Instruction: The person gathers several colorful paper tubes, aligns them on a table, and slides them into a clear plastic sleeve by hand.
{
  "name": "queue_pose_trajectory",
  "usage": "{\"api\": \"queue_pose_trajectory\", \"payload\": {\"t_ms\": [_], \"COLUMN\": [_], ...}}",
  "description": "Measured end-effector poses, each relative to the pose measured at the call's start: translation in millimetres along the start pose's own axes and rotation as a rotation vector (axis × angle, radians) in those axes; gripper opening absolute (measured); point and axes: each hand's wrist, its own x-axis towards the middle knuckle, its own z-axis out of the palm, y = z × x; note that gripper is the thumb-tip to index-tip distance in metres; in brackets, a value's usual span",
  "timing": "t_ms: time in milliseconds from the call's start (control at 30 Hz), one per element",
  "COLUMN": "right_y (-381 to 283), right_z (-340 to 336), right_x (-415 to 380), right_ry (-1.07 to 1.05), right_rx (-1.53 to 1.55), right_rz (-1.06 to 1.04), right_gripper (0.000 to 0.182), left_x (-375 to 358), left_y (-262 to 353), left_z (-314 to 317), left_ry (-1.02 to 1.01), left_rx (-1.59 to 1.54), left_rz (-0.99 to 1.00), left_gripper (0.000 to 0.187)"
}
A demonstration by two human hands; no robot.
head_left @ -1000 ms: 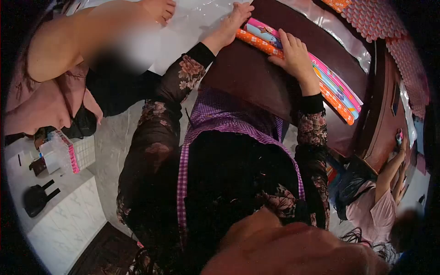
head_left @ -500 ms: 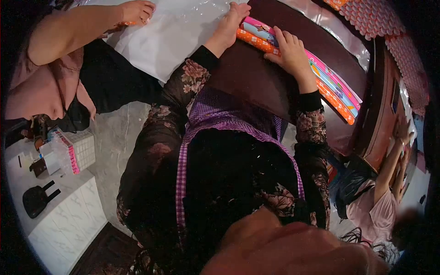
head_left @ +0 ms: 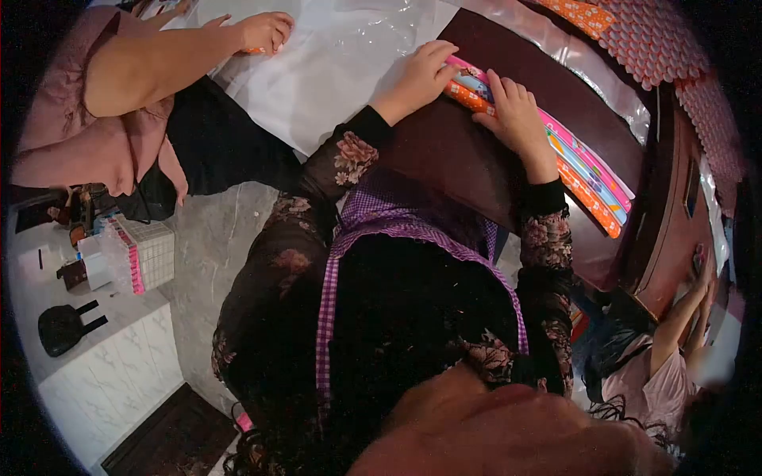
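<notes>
A bundle of long patterned rolls (head_left: 587, 178), in pink, light blue and orange, lies side by side on the dark reddish-brown table (head_left: 444, 151). My left hand (head_left: 417, 83) is at their far left end, fingers and thumb curled about the roll ends. Farther along, my right hand (head_left: 516, 123) is closed over the rolls, its fingers across the top and its thumb on the near side by the orange roll. The undersides of the rolls are hidden.
White plastic sheeting (head_left: 317, 87) covers the table's left part. Stacked rolls (head_left: 651, 40) show their ends at the upper right, beside a clear plastic strip (head_left: 579, 59). A co-worker's hand (head_left: 268, 33) rests on the sheeting; another person's arm (head_left: 679, 325) reaches in at right.
My left hand has gone from a flat palm at the roll ends to fingers curled about them. My right hand keeps its place on the rolls. The whole view has shifted slightly.
</notes>
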Motion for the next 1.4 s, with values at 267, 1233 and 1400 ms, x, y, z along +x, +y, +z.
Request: {"api": "queue_pose_trajectory", "payload": {"t_ms": [267, 1233, 1400], "right_y": [-1.0, 5.2, 7.5], "right_z": [-1.7, 11.0, 15.8], "right_x": [-1.3, -3.9, -3.7], "right_ry": [-0.002, 0.058, 0.093], "right_rx": [0.011, 0.007, 0.006], "right_rz": [-0.006, -0.021, -0.040], "right_gripper": [0.080, 0.080, 0.079], "left_x": [2.6, -63.1, -98.0], "left_y": [-52.0, 5.3, 11.9], "left_z": [-92.4, -205.1, -203.4], "left_ry": [-0.001, -0.578, -0.501], "left_rx": [0.412, 0.066, 0.277], "left_rz": [-0.169, -0.839, -0.329], "left_gripper": [0.034, 0.047, 0.069]}}
